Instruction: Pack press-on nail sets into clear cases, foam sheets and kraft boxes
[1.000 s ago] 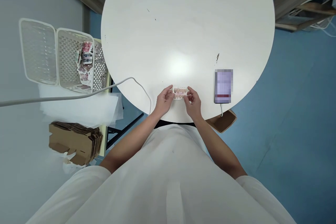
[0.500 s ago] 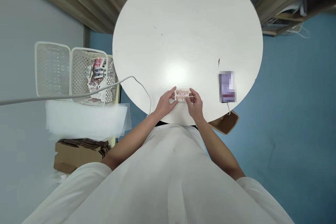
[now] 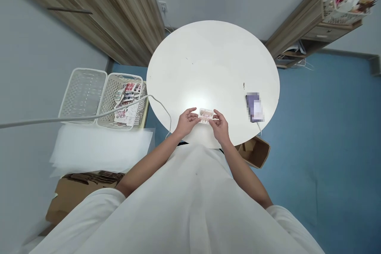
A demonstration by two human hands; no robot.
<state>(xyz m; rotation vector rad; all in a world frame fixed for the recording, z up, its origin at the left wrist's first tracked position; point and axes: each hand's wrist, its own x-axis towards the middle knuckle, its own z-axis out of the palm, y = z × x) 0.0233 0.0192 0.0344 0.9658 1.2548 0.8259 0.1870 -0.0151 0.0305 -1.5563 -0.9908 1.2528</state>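
A small clear tray of press-on nails (image 3: 206, 115), with pinkish nails in two rows, is between my hands low over the near part of the white round table (image 3: 214, 59). My left hand (image 3: 186, 122) is at the tray's left edge, its thumb at the lower left corner and its index finger stretched out just off the upper corner. With thumb and fingers bent, my right hand (image 3: 220, 127) grips the right edge. Whether the tray rests on the table or is slightly raised is hard to make out.
A purple pixelated item (image 3: 253, 107) with a cable lies at the table's right. To the left are a white basket (image 3: 104, 105) of nail cards, another basket (image 3: 85, 87) of clear trays, translucent sheets (image 3: 101, 147) and folded cardboard (image 3: 74, 194). A cardboard box (image 3: 257, 152) stands below right. A cable (image 3: 74, 118) crosses left.
The view has tilted up, showing more wall and cabinets. My left index finger has come away from the tray's upper corner. The right hand stays at its edge.
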